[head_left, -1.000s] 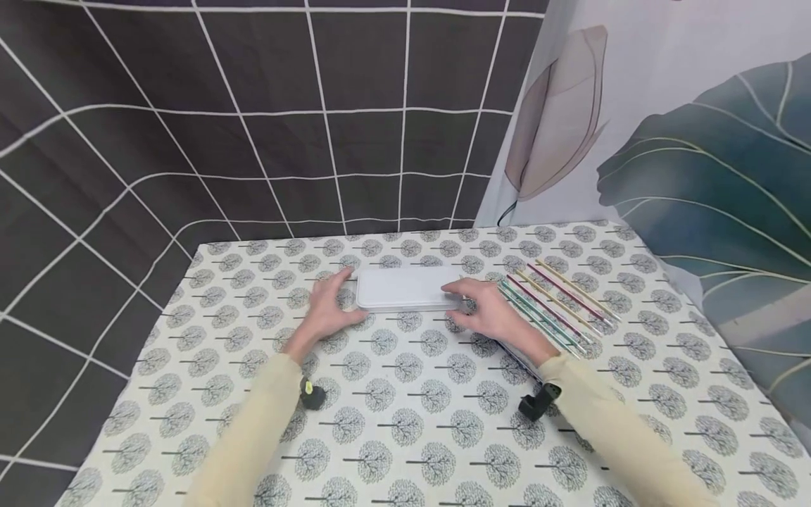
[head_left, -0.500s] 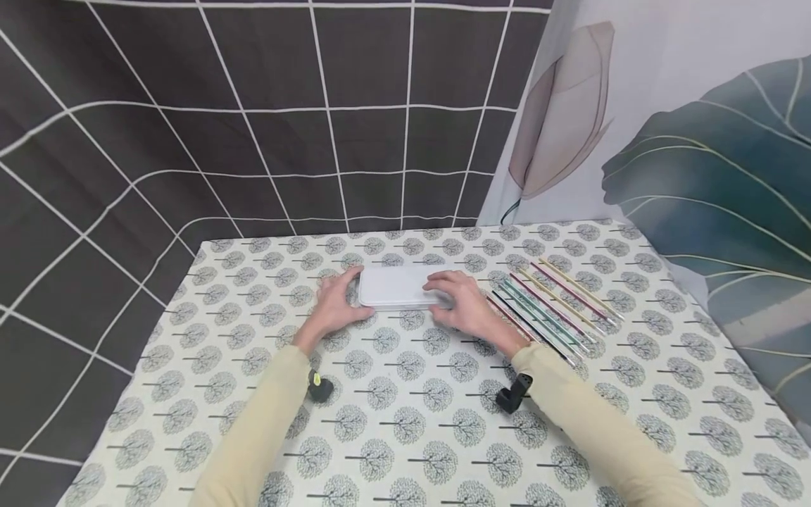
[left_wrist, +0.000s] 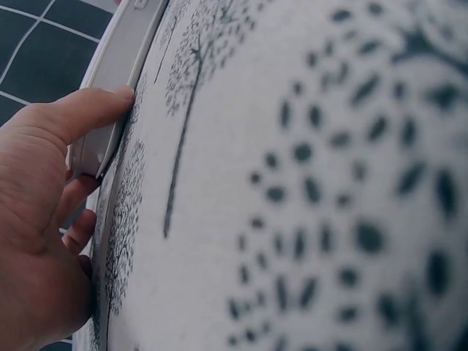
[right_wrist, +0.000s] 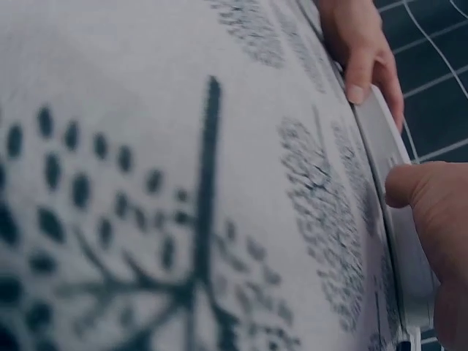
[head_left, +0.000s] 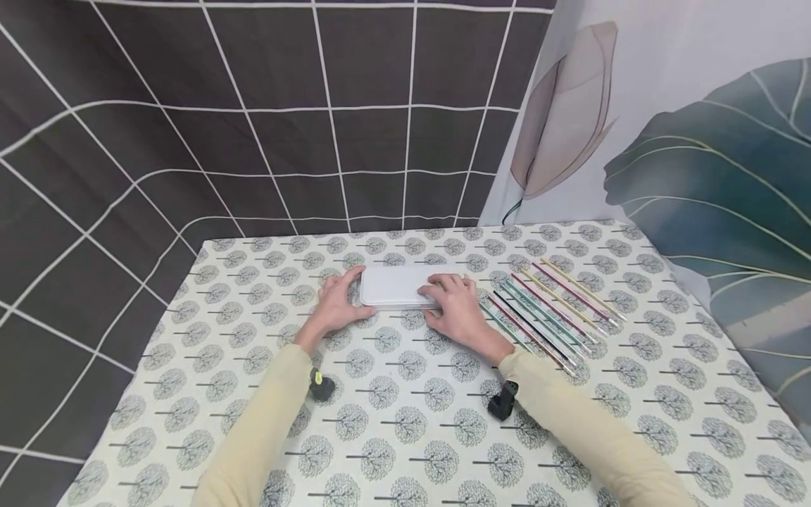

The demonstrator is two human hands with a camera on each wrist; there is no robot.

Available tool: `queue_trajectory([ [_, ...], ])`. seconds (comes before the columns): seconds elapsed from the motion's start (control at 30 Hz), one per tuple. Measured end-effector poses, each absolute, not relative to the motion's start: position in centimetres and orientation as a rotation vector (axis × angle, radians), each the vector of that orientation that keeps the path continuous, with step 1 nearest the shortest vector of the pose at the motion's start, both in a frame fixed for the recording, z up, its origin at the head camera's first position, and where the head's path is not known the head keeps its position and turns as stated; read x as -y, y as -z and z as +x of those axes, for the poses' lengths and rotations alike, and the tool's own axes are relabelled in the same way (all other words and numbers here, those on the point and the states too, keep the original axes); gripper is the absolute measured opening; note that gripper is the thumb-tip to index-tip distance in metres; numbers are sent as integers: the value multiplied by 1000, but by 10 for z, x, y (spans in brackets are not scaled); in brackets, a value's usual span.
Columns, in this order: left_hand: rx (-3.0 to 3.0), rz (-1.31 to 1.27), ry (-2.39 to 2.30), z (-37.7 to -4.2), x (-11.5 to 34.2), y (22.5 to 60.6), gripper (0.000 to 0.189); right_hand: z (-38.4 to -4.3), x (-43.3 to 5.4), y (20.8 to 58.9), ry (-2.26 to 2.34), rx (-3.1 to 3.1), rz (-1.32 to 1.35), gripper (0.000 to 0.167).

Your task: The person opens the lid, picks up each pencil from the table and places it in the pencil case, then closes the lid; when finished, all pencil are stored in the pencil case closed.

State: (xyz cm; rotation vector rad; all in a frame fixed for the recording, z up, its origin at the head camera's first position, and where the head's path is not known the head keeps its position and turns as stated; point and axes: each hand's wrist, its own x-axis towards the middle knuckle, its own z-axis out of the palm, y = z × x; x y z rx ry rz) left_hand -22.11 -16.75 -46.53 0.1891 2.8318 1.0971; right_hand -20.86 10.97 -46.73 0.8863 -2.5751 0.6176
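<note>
The white box point(head_left: 393, 285) lay flat on the table point(head_left: 405, 391), toward its far edge and roughly parallel to it. Its lid was on; the contents could not be seen. A strip of patterned cloth separated the box from the far edge, beyond which a dark grid curtain point(head_left: 367, 141) hung. A much wider stretch of cloth lay on the near side. To the right, sticks point(head_left: 554, 308) in several colours lay slantwise in a row, apart from the box, the closest just beside the right wrist.

The left hand point(head_left: 334, 304) grasped the box's left end, thumb at the front, fingers round the end. The right hand point(head_left: 457, 313) grasped the right part, bent fingers over the lid, thumb against the front face. Both forearms reached in from the near side.
</note>
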Motion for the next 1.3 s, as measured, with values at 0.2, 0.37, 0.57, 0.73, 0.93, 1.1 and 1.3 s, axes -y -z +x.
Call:
queue_trajectory([
  [0.2, -2824, 196, -1101, -220, 167, 464, 100, -206, -102, 469, -459, 2498, 862, 34],
  [0.37, -2820, 200, -1108, -218, 167, 461, 99, -207, -99, 473, -380, 2455, 868, 29],
  [0.57, -2813, 196, -1106, -217, 166, 460, 99, -208, -96, 473, -249, 2434, 878, 26],
  [0.73, -2814, 196, -1090, -217, 166, 460, 99, -210, -93, 473, -113, 2364, 917, 23],
  [0.93, -2811, 194, -1084, -217, 167, 460, 98, -212, -90, 469, 33, 2301, 978, 24],
  [1.1, -2802, 204, -1078, -217, 167, 459, 96, -210, -88, 467, 147, 2292, 1003, 27],
  [1.3, -2808, 186, -1079, -215, 166, 458, 97, -209, -87, 466, 252, 2274, 1010, 34],
])
